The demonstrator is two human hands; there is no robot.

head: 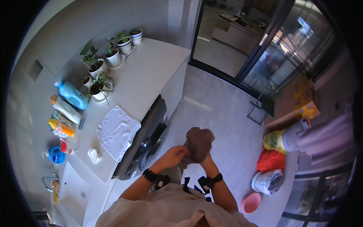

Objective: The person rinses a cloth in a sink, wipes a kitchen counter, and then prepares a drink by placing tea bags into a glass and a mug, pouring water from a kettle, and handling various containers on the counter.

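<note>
A brown cloth item (199, 142) is held up in front of me, above the tiled floor. My left hand (177, 156) grips its left edge, fingers curled. Most of my right hand (204, 160) is hidden under or inside the cloth; only the wrist and the base of the hand show. To the left, a white cloth (119, 132) lies spread on the countertop (153, 54), one side reaching the counter's front edge. A small crumpled white cloth or tissue (94, 155) lies beside it.
Potted plants (97, 68), a blue detergent bottle (72, 93) and other bottles stand along the wall. A sink (75, 187) is at lower left, and a front-loading washer (147, 142) sits under the counter. At right are a pink basin (251, 203), a red bag (270, 160) and a folding stool (266, 105).
</note>
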